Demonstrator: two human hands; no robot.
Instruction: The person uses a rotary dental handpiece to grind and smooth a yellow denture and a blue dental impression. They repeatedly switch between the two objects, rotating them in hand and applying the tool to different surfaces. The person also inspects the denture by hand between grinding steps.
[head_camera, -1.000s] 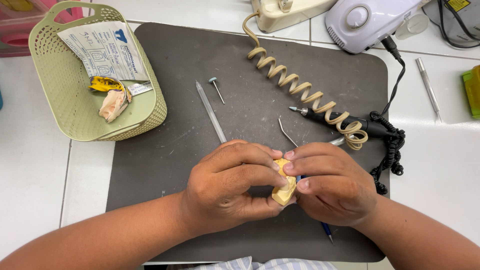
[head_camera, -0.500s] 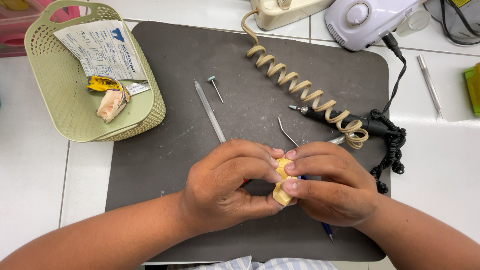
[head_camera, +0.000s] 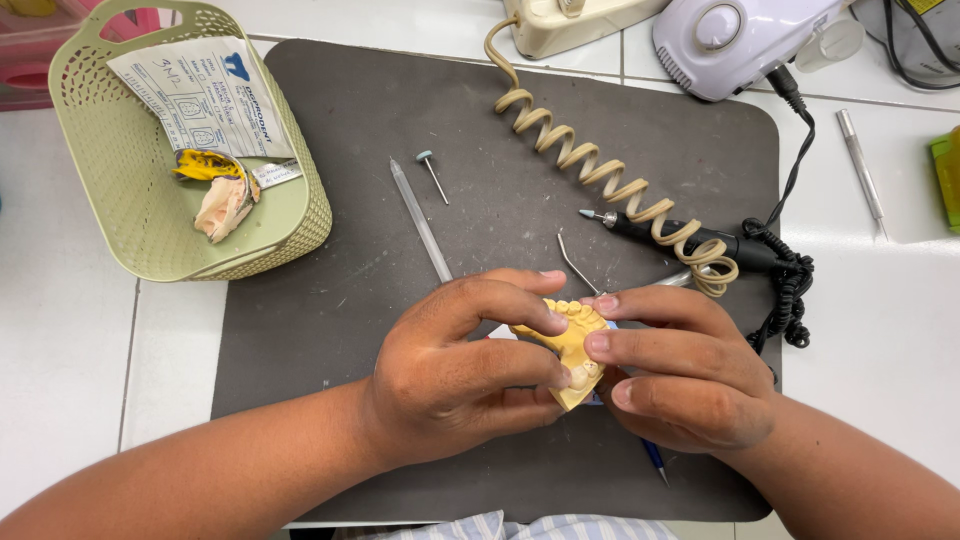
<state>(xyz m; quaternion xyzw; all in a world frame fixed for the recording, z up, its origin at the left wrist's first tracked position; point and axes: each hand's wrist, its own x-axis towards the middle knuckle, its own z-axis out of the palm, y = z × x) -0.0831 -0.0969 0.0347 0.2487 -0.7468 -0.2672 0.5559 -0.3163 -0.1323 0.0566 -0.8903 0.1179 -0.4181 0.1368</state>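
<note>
A yellow plaster model of teeth is held between both my hands above the dark grey mat. My left hand grips its left side, thumb and forefinger on top. Fingers of my right hand press its right side. A blue pen tip pokes out below my right hand. A thin bent wire tool lies just beyond the model.
A green basket with a paper sheet, yellow tray and plaster piece stands at back left. On the mat lie a clear rod, a small bur and a black handpiece with coiled cords. Machines sit at the back.
The hands have stayed in nearly the same spot; the model has turned a little, so more of its tooth row shows between my fingers.
</note>
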